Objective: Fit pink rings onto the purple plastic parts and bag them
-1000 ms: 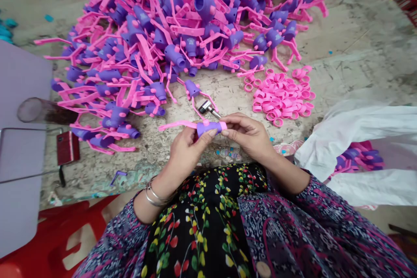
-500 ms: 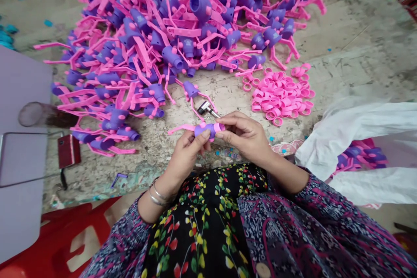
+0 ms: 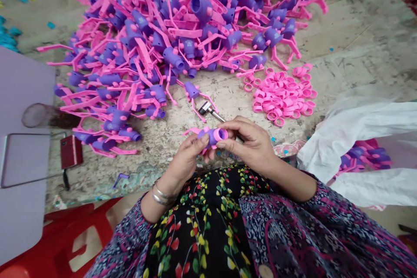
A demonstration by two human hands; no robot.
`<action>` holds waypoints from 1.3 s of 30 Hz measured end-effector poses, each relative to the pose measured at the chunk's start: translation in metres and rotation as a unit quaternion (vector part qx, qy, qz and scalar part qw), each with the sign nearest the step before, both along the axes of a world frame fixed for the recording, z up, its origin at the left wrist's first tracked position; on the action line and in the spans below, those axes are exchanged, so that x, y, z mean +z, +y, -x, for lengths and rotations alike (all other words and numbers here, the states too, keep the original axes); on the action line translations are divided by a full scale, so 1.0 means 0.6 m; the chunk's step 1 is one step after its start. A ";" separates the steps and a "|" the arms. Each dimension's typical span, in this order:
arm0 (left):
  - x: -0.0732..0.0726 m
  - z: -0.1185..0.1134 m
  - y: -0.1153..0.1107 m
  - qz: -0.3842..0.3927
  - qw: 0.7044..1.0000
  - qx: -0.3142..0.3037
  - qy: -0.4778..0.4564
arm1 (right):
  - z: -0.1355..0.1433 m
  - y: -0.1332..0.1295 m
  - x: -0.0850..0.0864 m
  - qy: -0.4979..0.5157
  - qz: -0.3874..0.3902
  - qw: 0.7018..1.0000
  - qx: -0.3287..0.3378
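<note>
Worn tabletop (image 3: pixel 355 65) beneath purple piece (image 3: pixel 211 137) in pinching left hand (image 3: pixel 186 156), its pink ring (image 3: pixel 218 135) in pinching right hand (image 3: pixel 254 143).

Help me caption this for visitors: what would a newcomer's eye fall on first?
The big heap of purple and pink parts on the far side of the table dominates. In front of its right side lies a smaller pile of pink rings. Near the picture's centre, the left hand and right hand hold one purple piece with a pink band at its end.
</note>
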State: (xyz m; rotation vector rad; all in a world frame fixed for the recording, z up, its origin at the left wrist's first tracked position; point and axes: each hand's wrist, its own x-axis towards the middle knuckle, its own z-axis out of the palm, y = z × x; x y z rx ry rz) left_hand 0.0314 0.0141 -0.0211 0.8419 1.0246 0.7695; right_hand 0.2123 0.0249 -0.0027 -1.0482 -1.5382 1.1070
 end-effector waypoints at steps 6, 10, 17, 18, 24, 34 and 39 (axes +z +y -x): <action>0.000 -0.002 0.000 0.029 1.000 -0.001 0.007 | 0.000 -0.003 -0.004 0.029 0.069 0.997 0.036; 0.001 -0.009 -0.002 0.056 0.998 0.004 -0.003 | 0.001 -0.007 -0.019 0.028 0.069 0.997 0.027; 0.002 -0.016 -0.004 0.077 0.996 0.022 -0.050 | 0.007 -0.014 -0.029 0.074 0.088 0.993 0.017; 0.003 -0.016 -0.003 0.070 0.996 0.018 -0.051 | 0.007 -0.014 -0.027 0.101 0.106 0.989 0.027; 0.011 -0.014 -0.004 0.018 0.999 0.030 -0.026 | 0.001 -0.018 -0.022 0.244 0.253 0.933 0.081; 0.002 -0.018 -0.013 0.015 0.997 0.063 -0.029 | 0.016 -0.027 -0.021 0.367 0.371 0.848 0.086; -0.003 -0.024 -0.013 0.029 0.994 0.092 -0.053 | 0.023 -0.033 -0.033 0.393 0.369 0.839 0.080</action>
